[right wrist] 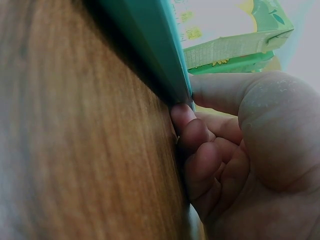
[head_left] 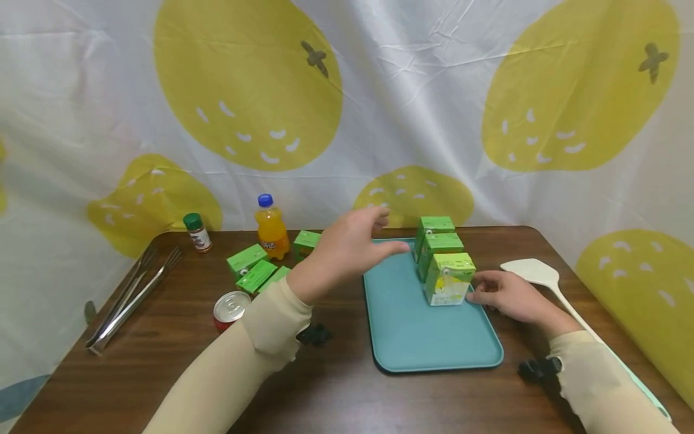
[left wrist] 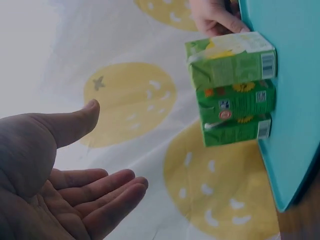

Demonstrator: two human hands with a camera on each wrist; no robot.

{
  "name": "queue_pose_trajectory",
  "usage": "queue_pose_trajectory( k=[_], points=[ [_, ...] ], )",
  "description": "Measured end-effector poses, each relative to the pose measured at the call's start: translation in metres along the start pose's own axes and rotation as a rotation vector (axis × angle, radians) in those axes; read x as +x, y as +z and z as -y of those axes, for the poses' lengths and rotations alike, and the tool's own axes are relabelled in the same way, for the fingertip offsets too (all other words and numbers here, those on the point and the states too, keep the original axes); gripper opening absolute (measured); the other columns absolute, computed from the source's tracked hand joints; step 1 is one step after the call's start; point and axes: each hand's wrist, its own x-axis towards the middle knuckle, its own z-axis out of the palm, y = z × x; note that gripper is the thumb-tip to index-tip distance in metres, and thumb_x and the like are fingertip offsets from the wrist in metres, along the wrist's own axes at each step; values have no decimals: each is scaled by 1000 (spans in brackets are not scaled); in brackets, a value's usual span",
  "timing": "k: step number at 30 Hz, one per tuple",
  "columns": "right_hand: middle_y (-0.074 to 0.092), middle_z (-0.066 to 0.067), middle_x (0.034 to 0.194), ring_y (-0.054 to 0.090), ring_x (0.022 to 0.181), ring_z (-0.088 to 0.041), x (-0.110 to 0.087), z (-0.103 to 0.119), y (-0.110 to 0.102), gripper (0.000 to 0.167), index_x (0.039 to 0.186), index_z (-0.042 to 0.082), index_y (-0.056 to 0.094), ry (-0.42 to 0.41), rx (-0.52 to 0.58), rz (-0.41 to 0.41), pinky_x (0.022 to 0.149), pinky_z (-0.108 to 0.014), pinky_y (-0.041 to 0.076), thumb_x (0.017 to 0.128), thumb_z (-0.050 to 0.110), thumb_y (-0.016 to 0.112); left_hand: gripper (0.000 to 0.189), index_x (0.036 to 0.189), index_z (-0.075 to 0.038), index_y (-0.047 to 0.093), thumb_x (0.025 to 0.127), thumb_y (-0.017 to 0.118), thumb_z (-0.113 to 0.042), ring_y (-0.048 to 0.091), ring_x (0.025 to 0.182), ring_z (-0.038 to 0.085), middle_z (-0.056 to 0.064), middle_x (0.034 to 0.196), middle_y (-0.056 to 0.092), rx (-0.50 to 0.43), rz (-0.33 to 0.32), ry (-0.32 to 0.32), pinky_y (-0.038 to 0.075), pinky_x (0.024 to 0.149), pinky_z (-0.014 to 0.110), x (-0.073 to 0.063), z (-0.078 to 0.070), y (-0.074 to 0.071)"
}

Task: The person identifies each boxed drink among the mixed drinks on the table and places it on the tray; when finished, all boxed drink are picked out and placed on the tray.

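Observation:
At the right rim of the blue-green tray (head_left: 412, 337), my right hand (head_left: 506, 295) pinches the edge. In the right wrist view its thumb (right wrist: 220, 90) lies over the rim with the other fingers curled below. Three green drink cartons stand in a row on the tray: a lighter front carton (head_left: 449, 280), a middle carton (head_left: 443, 242) and a back carton (head_left: 436, 224). My left hand (head_left: 347, 247) hovers left of the tray's far part, thumb and fingers spread apart, holding nothing. The left wrist view shows its palm (left wrist: 30, 155) facing the cartons without touching them.
Left on the wooden table are several green cartons (head_left: 246, 259), an orange soda bottle (head_left: 272, 229), a can (head_left: 232, 307), a spice jar (head_left: 197, 232) and metal tongs (head_left: 135, 301). A white spatula (head_left: 534, 271) lies right of the tray. A patterned curtain (head_left: 401, 108) hangs behind.

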Motion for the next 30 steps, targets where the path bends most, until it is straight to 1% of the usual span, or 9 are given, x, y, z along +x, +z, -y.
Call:
queue_pose_trajectory(
  k=[3, 8, 12, 15, 21, 28, 30],
  points=[
    [71, -5, 101, 64, 78, -20, 0, 0, 0, 69, 148, -14, 59, 1, -3, -3, 66, -33, 51, 102, 32, 81, 75, 161, -9, 58, 102, 84, -47, 67, 136, 27, 8, 153, 68, 24, -30, 7, 57, 108, 48, -8, 4, -10],
    [71, -5, 101, 63, 78, -19, -2, -2, 0, 68, 148, -15, 59, -2, 0, -4, 65, -33, 50, 103, 31, 81, 69, 154, -9, 64, 101, 84, -47, 68, 134, 29, 9, 151, 69, 54, -80, 10, 56, 109, 49, -23, 12, -29],
    [71, -5, 101, 63, 78, -19, -1, -2, 0, 68, 148, -15, 59, -2, 3, -3, 65, -32, 50, 103, 31, 81, 73, 157, -9, 61, 100, 85, -47, 72, 130, 30, 10, 150, 69, 40, -109, -5, 57, 108, 49, -35, 22, -45],
    [71, -6, 101, 63, 80, -19, 1, -2, 2, 69, 149, -15, 59, 8, 7, -2, 66, -32, 52, 102, 31, 81, 74, 159, -10, 59, 100, 86, -46, 73, 127, 31, 10, 151, 69, 24, -127, -26, 58, 107, 50, -44, 31, -55],
    [72, -6, 103, 64, 80, -20, 0, -2, 2, 71, 149, -16, 57, 5, 12, -2, 66, -33, 53, 103, 32, 81, 73, 159, -13, 60, 101, 84, -49, 76, 123, 32, 8, 153, 68, 57, -155, -84, 59, 103, 53, -56, 53, -74],
    [71, -5, 101, 63, 79, -20, 0, -2, 2, 69, 149, -14, 59, -1, 9, 1, 66, -33, 51, 103, 33, 80, 72, 159, -12, 60, 102, 81, -51, 65, 138, 37, 8, 153, 68, 87, -180, -137, 51, 112, 58, -72, 73, -95],
    [71, -4, 100, 63, 79, -20, 1, -3, 1, 69, 148, -14, 59, -2, 4, 1, 65, -33, 51, 103, 33, 80, 73, 159, -12, 59, 102, 80, -53, 65, 137, 38, 9, 153, 68, 86, -185, -158, 52, 111, 59, -76, 78, -101]
  ],
)
